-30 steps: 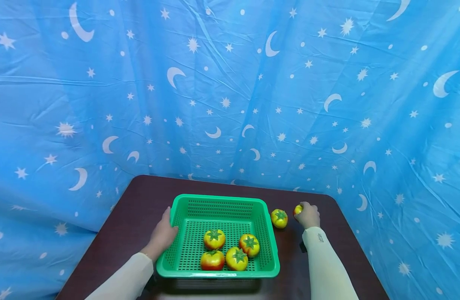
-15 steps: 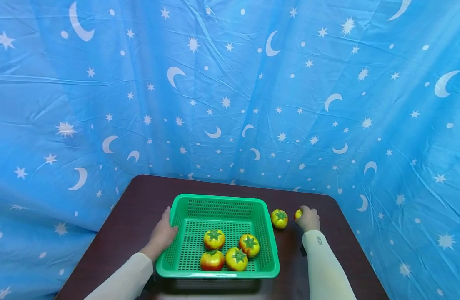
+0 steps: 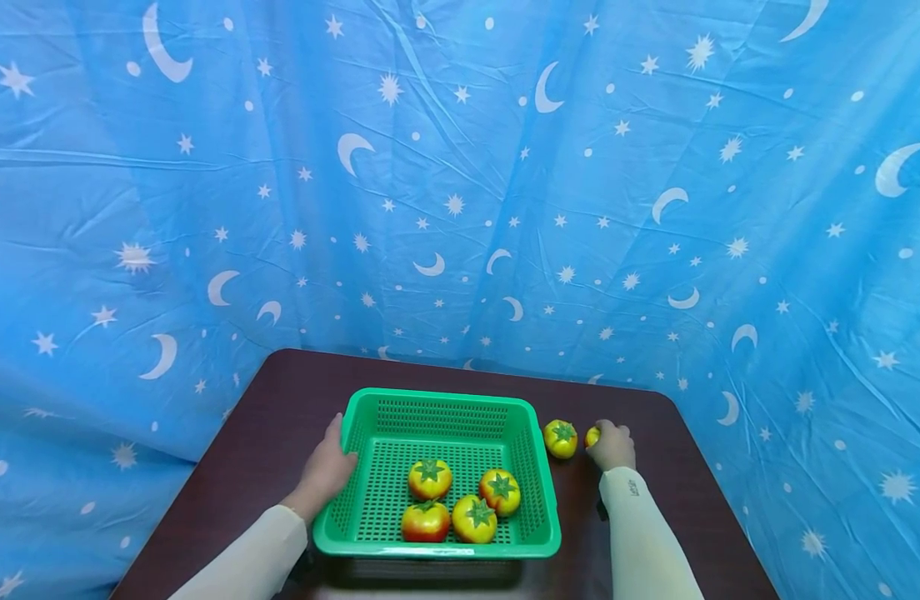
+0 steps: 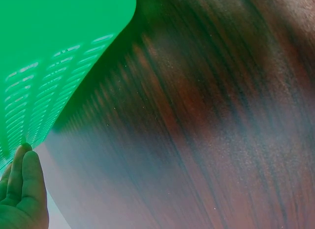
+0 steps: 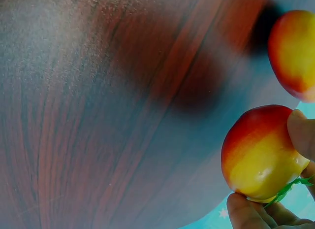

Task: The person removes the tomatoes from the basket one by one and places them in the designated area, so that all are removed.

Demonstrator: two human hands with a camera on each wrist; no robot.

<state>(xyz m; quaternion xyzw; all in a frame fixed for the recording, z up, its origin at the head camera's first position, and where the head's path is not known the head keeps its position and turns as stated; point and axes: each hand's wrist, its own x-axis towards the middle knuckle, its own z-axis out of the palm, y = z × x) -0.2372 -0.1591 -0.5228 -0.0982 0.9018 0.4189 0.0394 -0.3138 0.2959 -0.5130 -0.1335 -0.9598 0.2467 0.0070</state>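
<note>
Likely for steadiness, my left hand (image 3: 327, 475) grips the green basket (image 3: 436, 550), right of which my right hand (image 3: 614, 447) pinches a fruit (image 5: 258, 155)

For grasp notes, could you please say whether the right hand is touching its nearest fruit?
Touching: the right wrist view shows the right hand holding the fruit with thumb and fingers.

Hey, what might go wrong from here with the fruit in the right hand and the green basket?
The held fruit might slip, since the right hand pinches its smooth, glossy surface with the fingertips. It could also bump the loose fruit close beside it, which might then roll. If carried toward the green basket, it may hit the raised side.
</note>
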